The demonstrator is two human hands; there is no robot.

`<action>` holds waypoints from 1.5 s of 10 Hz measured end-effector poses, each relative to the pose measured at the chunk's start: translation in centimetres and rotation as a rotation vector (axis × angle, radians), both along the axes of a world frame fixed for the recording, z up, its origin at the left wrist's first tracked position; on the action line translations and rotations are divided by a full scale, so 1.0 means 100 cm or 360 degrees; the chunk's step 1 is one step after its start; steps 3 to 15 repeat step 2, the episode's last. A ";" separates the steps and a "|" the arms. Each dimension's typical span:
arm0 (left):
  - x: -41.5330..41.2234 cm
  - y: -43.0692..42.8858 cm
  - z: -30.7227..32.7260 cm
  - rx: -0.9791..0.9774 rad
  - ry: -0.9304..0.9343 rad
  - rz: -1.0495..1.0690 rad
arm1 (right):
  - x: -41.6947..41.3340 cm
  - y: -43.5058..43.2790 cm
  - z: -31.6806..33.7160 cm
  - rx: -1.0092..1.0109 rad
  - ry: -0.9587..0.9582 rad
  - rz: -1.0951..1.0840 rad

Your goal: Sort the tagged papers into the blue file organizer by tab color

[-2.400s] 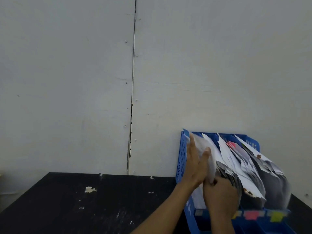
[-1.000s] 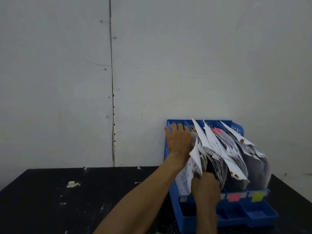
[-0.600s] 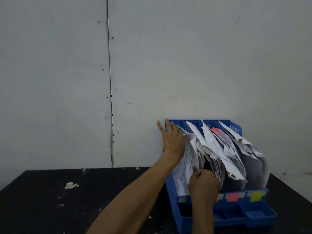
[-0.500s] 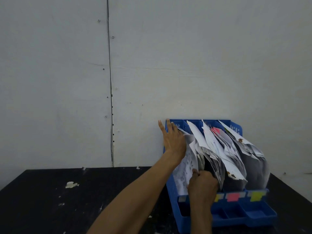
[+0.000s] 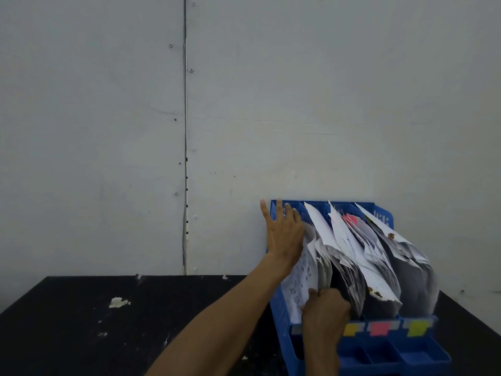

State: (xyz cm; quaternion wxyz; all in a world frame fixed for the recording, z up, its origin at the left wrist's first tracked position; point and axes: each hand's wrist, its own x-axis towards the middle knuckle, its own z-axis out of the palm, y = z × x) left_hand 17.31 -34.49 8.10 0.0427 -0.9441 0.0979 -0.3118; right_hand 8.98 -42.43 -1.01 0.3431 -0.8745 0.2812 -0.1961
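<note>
Between hands, in leftmost slot of blue file organizer (image 5: 401, 358): tagged paper (image 5: 301, 278), seated deeper than second ago. Presses it flat with left hand (image 5: 284, 234), fingers now straightened and spread; pinches lower edge with right hand (image 5: 325, 312). Filing of sheet probably almost done.

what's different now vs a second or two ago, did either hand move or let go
The left hand has uncurled from the top edge of the blue file organizer; its fingers now spread straight by the papers in the leftmost slot, which lie flatter than a second ago. The right hand still pinches those papers' lower edge. The organizer, the other stacks and the coloured tabs stayed put.
</note>
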 end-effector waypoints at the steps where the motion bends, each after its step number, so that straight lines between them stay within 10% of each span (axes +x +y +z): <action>1: -0.001 0.007 -0.003 -0.0040 -0.0086 -0.0086 | 0.000 0.001 0.007 0.0117 -0.0025 0.0075; 15: 0.006 0.028 -0.016 -0.0292 -0.0177 -0.0177 | -0.016 0.005 0.028 0.0073 -0.0160 0.0128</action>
